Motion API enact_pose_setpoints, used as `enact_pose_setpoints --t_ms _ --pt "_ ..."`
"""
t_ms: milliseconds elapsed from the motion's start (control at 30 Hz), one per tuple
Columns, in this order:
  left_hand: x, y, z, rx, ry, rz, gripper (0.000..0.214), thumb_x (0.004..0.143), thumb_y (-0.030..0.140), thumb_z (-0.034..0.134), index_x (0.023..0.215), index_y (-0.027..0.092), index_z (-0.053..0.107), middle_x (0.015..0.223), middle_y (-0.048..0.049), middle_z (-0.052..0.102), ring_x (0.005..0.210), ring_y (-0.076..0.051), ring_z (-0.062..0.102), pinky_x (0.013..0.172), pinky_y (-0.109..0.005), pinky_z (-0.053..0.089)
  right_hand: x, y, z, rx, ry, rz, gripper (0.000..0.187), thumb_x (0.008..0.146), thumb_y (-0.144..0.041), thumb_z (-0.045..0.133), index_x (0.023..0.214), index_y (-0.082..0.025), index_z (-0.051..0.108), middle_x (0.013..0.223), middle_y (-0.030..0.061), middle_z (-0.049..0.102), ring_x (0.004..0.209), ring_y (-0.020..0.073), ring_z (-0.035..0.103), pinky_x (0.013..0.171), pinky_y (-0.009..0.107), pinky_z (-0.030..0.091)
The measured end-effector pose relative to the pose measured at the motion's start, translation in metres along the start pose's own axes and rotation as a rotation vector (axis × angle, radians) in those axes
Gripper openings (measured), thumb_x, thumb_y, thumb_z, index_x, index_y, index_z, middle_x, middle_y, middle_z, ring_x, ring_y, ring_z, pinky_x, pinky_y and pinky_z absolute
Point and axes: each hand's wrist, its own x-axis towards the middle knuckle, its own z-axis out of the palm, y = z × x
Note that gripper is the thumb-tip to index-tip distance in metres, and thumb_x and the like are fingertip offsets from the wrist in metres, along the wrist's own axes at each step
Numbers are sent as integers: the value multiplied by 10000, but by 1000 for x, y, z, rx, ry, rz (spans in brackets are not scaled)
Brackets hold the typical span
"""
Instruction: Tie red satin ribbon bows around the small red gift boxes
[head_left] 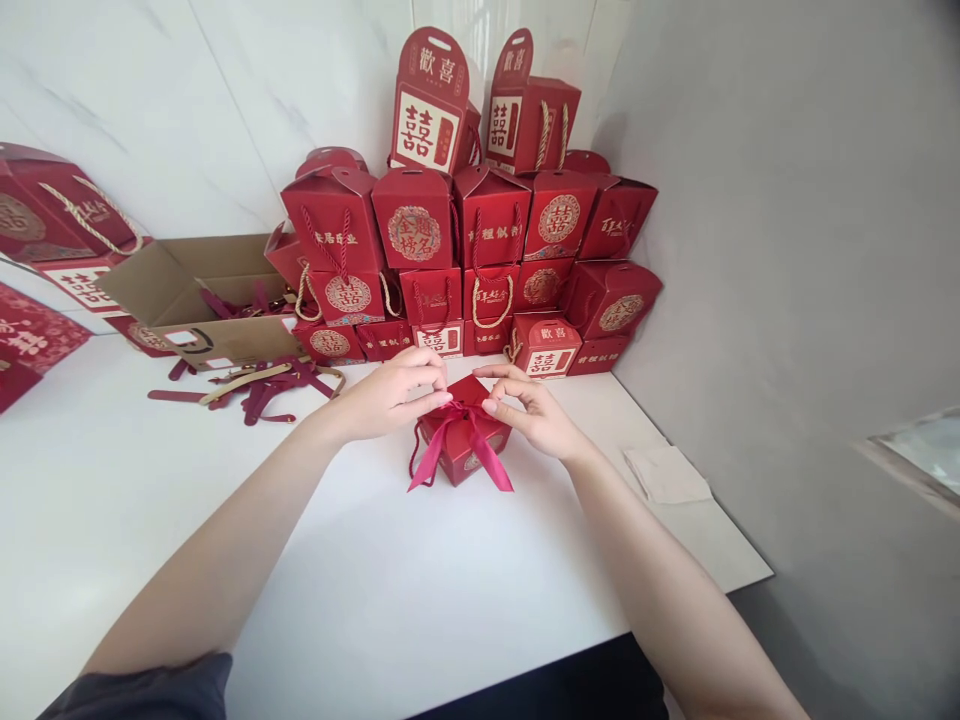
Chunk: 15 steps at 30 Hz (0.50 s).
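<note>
A small red gift box (pixel 461 462) stands on the white table in front of me, one corner toward me. A bright pink ribbon (pixel 491 463) is tied in a bow on its top, and its two tails hang down the near faces. My left hand (pixel 405 392) pinches the bow's left loop between thumb and fingertips. On the other side, my right hand (pixel 531 405) pinches the right loop with thumb and finger. A dark red cord handle (pixel 414 460) hangs at the box's left side. The fingers partly cover the bow.
Red gift boxes (pixel 414 225) are stacked against the tiled wall. An open cardboard carton (pixel 225 340) stands at the left, with dark red and beige straps (pixel 262 385) before it. More red boxes (pixel 56 215) sit far left. A white paper (pixel 667 474) lies near the right table edge.
</note>
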Motion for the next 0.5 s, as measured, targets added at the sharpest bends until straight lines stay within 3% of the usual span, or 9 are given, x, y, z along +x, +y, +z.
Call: enact_pose_setpoints --t_ms 167,300,367,500 --pt "4 -4 10 -288 -35 -56 340 946 359 458 689 169 574 1251 -54 545 1161 -204 505 1034 -355 353 0 3 0 87 -31 40 269 910 -358 586 698 -208 657 1294 58 550 1245 201 506 1077 376 341" --pt "2 -14 12 -522 -145 -77 270 868 348 599 672 169 551 1368 -60 516 1282 -246 449 1067 -397 342 1 3 3 166 -25 65 317 896 -393 601 644 -200 611 1272 55 564 1240 209 512 1068 376 352" --pt "0 -19 13 -579 -165 -87 245 825 329 660 664 166 573 1383 -68 513 1314 -271 426 1076 -422 335 1 4 5 174 -33 62 315 883 -402 617 642 -199 607 1264 54 566 1235 213 517 1073 372 345" --pt "-3 -24 17 -609 -165 -129 235 864 350 617 734 173 701 1425 -78 481 1331 -291 410 1050 -421 371 2 10 8 180 -44 79 305 877 -433 617 682 -201 649 1285 59 553 1243 215 515 1079 361 338"
